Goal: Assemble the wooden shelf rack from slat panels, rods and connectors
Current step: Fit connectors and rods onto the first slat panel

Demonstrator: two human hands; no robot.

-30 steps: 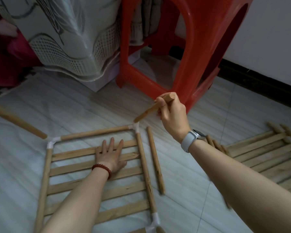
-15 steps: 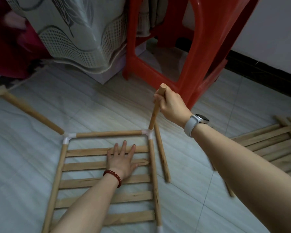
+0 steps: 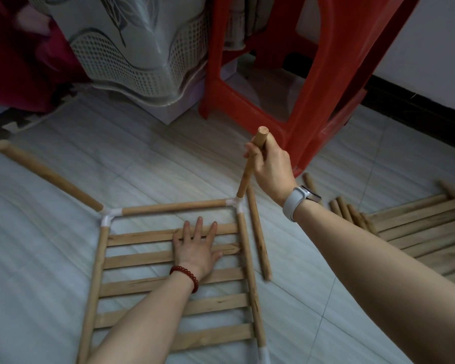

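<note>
The right hand (image 3: pixel 269 166) grips the rod (image 3: pixel 250 164) near its top, its long axis nearly upright, its foot at the far-right connector (image 3: pixel 235 202); the left hand (image 3: pixel 196 246) presses flat, fingers spread, on the slat panel (image 3: pixel 168 282) lying on the floor

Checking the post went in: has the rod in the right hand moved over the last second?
Yes. The rod swung from slanted to upright over the white corner connector, gripped by the right hand.
</note>
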